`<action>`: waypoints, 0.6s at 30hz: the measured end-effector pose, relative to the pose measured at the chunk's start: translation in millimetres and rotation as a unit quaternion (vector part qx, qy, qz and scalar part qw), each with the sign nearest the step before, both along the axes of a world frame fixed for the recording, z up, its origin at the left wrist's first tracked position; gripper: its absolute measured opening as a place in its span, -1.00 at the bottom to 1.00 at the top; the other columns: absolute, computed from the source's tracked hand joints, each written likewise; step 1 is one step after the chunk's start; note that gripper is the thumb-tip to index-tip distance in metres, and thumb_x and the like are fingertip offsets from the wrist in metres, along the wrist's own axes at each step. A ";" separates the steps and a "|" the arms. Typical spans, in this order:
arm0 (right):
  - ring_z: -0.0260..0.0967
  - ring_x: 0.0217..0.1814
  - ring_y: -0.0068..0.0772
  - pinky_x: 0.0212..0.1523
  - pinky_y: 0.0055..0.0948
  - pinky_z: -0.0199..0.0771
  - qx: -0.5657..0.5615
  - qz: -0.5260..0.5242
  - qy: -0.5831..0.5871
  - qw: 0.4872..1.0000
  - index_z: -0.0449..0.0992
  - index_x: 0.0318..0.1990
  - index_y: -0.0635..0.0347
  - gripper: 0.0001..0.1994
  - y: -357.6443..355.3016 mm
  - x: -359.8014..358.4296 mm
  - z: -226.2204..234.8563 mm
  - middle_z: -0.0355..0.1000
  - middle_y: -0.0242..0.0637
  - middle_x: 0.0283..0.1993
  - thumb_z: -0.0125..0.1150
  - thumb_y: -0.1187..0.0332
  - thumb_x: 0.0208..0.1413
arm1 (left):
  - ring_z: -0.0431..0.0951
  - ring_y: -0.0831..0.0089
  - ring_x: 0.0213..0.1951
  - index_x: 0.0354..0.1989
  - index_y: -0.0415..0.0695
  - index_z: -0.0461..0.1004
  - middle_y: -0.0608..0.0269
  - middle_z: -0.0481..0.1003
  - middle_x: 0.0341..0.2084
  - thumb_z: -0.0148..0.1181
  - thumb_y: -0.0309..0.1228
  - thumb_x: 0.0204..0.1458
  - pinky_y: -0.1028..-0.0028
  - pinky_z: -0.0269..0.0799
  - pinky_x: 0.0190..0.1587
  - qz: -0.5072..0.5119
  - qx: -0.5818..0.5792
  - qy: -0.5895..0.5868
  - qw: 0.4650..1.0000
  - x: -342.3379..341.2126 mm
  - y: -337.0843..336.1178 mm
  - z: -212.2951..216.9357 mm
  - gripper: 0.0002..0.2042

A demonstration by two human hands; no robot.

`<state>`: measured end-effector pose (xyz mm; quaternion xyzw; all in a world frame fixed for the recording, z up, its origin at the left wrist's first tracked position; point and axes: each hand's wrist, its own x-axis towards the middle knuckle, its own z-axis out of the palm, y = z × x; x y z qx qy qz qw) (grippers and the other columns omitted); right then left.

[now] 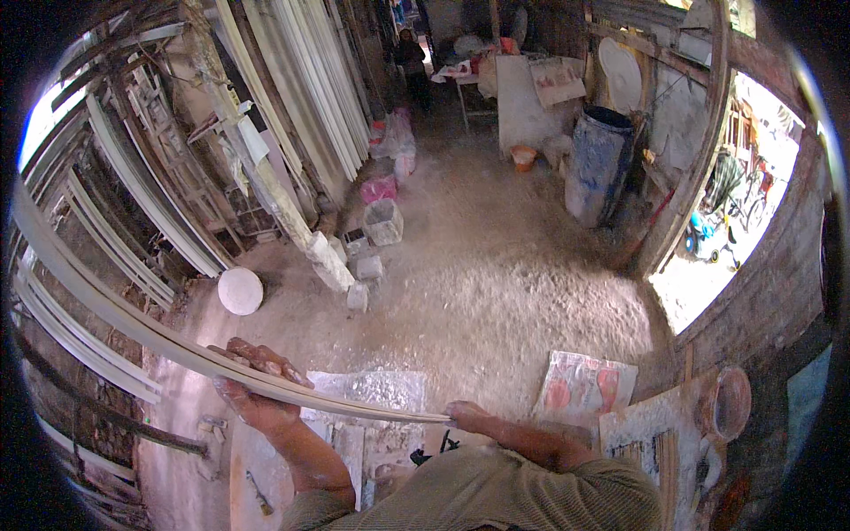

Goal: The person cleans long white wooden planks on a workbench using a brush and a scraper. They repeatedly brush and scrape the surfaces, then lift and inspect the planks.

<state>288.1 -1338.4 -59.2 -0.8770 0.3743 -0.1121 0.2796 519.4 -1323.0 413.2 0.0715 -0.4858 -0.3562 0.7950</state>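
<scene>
A long, pale moulding strip (159, 334) runs from the far left edge of the head view to just in front of my body, bending with the lens. My left hand (257, 382) grips it part-way along, its fingers over the strip and the palm beneath. At the near end my right hand (469, 417) is closed around the strip's tip. Below the strip lies a board (381, 389) covered with white powder or paste. A brush (259, 494) rests on a pale surface beside my left forearm.
Racks with long white strips (133, 168) fill the left side, near a post (266, 173) and a white round lid (240, 290). Ahead stand a white tub (382, 221), an orange bucket (523, 158) and a blue drum (598, 168). A printed sack (584, 385) lies right. A person (411, 66) stands far back.
</scene>
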 end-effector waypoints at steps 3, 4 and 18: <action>0.39 -0.08 -0.02 -0.04 -0.10 0.42 -0.004 0.012 -0.026 1.000 0.52 -0.17 0.13 -0.78 7.1 4.9 0.7 0.42 -0.13 -0.23 0.16 0.24 0.09 | 0.47 0.40 -0.50 -0.16 -0.21 0.31 0.21 0.31 -0.42 -0.02 -0.24 0.26 0.34 0.59 -0.68 -0.061 -0.033 -0.001 0.998 2.1 3.7 6.0 -0.75; 0.40 -0.09 -0.02 -0.04 -0.09 0.42 -0.006 0.019 -0.043 0.999 0.52 -0.19 0.13 -0.79 8.3 5.9 2.3 0.42 -0.13 -0.23 0.16 0.24 0.09 | 0.47 0.37 -0.49 -0.15 -0.21 0.31 0.20 0.31 -0.41 -0.02 -0.24 0.26 0.32 0.59 -0.68 -0.060 -0.036 -0.015 0.997 2.9 4.8 4.2 -0.75; 0.40 -0.06 -0.04 -0.03 -0.15 0.42 0.005 -0.033 -0.089 0.995 0.53 -0.15 0.13 -0.76 18.2 0.6 6.0 0.44 -0.13 -0.20 0.22 0.30 0.02 | 0.53 0.26 -0.44 -0.14 -0.17 0.30 0.15 0.40 -0.39 -0.06 -0.18 0.27 0.23 0.61 -0.55 -0.094 -0.018 -0.031 0.995 -7.7 -0.4 -0.1 -0.72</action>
